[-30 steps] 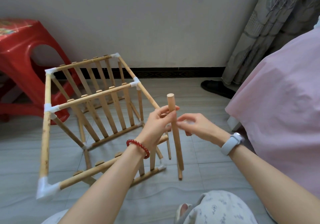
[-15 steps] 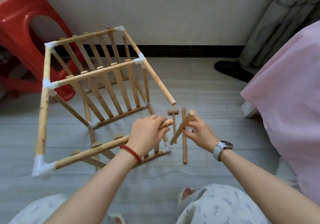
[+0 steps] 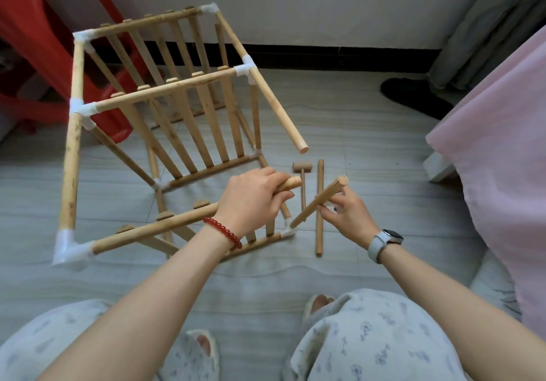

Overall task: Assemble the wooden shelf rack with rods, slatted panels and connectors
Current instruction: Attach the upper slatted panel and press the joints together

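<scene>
On a pale tiled floor (image 3: pixel 369 132) beside a red plastic stool (image 3: pixel 44 64) and pink bedding (image 3: pixel 502 150), the left hand (image 3: pixel 251 200) is gripping the half-built rack (image 3: pixel 165 121) by a rail, while the right hand (image 3: pixel 345 212) is pinching a loose rod (image 3: pixel 319 202); a small mallet (image 3: pixel 302 174) is lying nearby.
</scene>
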